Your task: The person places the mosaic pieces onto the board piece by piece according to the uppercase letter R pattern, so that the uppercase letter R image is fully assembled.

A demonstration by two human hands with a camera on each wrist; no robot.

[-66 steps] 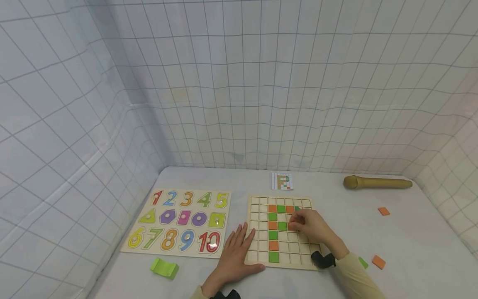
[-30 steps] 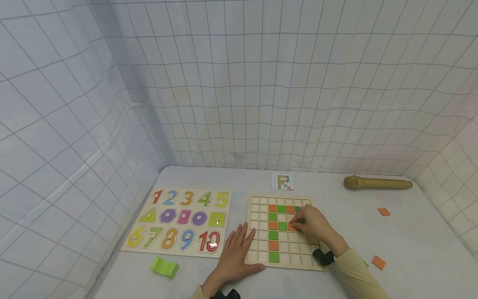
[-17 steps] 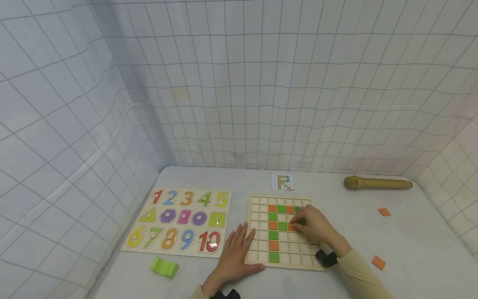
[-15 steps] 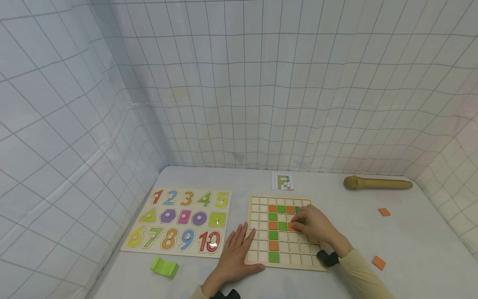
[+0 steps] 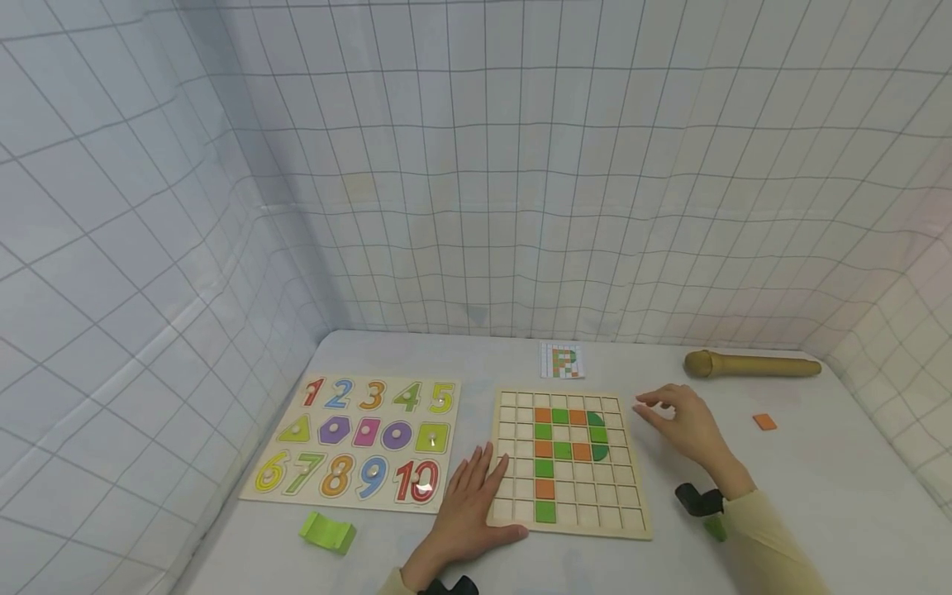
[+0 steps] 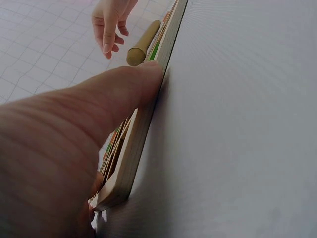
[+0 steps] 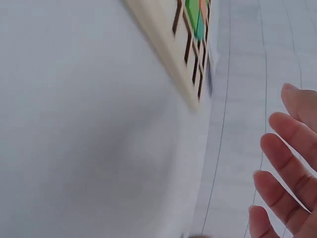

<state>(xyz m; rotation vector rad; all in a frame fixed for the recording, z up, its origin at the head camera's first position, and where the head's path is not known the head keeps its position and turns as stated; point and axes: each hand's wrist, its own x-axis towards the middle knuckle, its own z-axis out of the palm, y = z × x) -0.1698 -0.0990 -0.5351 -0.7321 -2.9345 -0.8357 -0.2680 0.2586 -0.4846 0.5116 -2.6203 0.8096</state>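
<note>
My left hand (image 5: 470, 512) lies with spread fingers at the left edge of a wooden grid board (image 5: 513, 496). In the left wrist view its thumb (image 6: 124, 84) rests along the board's rim. Several orange and green square tiles sit in the grid, and the right end of the pattern has a dark green rounded tile (image 5: 599, 453). Raised to the right of the board, my right hand (image 5: 687, 426) holds nothing; its fingers (image 7: 285, 153) are apart and slightly bent in the right wrist view. A small pattern card (image 5: 563, 361) lies behind the board.
To the left is a number-and-shape puzzle (image 5: 349, 446), with a light green block (image 5: 327, 533) in front of it. A brown microphone-shaped stick (image 5: 754, 364) lies at back right. A loose orange tile (image 5: 764, 421) and a green piece (image 5: 716, 529) lie on the right.
My right hand has let go of the orange tile in the third row of the pattern and moved right, off the board, uncovering the pattern's right end. My left hand has stayed put.
</note>
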